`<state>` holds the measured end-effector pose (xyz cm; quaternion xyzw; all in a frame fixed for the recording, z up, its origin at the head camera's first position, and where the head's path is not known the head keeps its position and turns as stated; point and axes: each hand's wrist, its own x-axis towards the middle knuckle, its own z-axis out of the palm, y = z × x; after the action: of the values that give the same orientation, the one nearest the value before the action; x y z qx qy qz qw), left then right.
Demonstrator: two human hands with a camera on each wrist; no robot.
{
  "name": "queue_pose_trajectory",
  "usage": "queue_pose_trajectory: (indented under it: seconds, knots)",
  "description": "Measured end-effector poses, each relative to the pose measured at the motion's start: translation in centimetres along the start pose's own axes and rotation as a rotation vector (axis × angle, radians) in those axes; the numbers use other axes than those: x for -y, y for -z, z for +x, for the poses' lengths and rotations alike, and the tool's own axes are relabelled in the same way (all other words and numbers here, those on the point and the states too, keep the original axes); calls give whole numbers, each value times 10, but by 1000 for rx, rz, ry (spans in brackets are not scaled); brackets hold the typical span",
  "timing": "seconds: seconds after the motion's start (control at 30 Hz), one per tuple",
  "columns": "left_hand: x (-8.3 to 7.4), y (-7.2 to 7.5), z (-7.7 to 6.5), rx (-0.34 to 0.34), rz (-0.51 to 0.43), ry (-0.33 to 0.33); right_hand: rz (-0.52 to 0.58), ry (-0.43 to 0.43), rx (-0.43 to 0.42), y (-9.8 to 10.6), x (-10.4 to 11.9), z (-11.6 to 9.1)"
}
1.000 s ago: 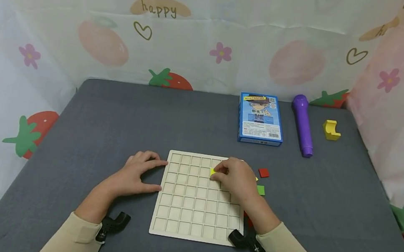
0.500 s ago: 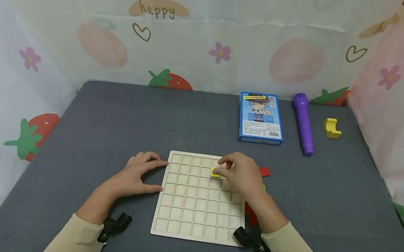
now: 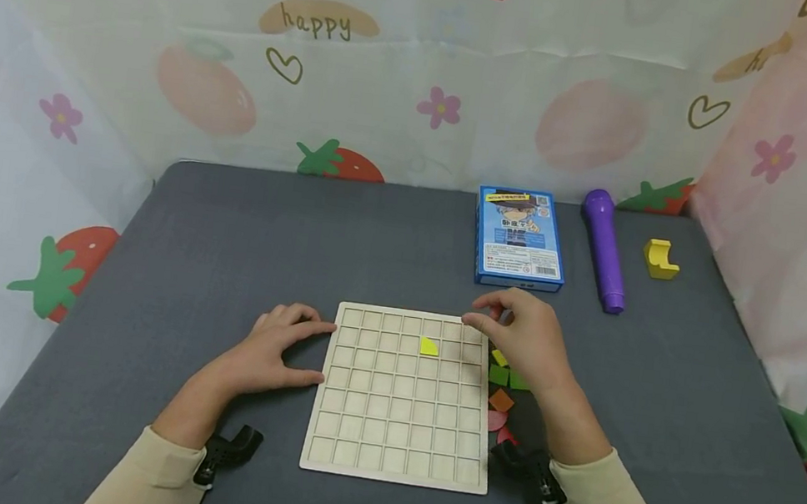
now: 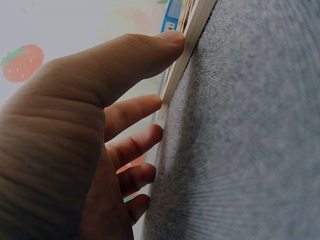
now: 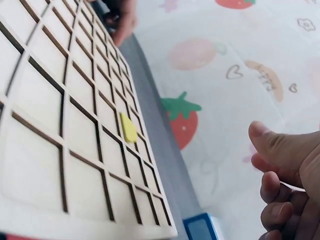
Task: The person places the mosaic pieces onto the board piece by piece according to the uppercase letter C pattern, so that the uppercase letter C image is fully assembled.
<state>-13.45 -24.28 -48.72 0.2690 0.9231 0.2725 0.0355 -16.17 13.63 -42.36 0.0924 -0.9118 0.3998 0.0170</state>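
A pale wooden grid board (image 3: 385,433) lies flat on the grey table. My left hand (image 3: 269,351) touches the board's left edge with its thumb and index fingertips, the fingers spread. In one square of the second row sits a yellow tile (image 3: 429,347) with one rounded corner, also visible in the right wrist view as a yellow piece (image 5: 128,128). My right hand (image 3: 528,334) hovers over the board's far right corner. Its fingers are loosely bent and nothing is between them, as the right wrist view confirms.
Beside the board's right edge lie a yellow tile (image 3: 500,357), green tiles (image 3: 498,375), an orange tile (image 3: 502,400) and a pink piece (image 3: 496,421). Farther back are a blue box (image 3: 523,237), a purple microphone-shaped object (image 3: 606,252) and a yellow notched block (image 3: 661,259).
My right hand has let go of the yellow tile in its square and moved right and away from me. My left hand stays at the board's edge.
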Motion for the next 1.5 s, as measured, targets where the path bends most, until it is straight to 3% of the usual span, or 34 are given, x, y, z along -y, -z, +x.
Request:
queue_pose_trajectory:
  seconds: [0.3, 0.63, 1.0, 1.13, 1.5]
  knots:
    - [1, -2, 1, 0, -7, -2, -22, -6, 51, 22, -22, 4]
    - [0, -2, 1, -11, -9, -6, -35, -44, 164, 42, -60, 12]
    - [1, -4, 1, -13, -13, 0, -58, -164, 371, 54, -86, 15]
    - [2, -5, 1, -17, -12, -3, -70, -162, 404, 52, -88, 15]
    - [5, -3, 1, -11, -4, -2, -114, -125, 364, 53, -69, 21]
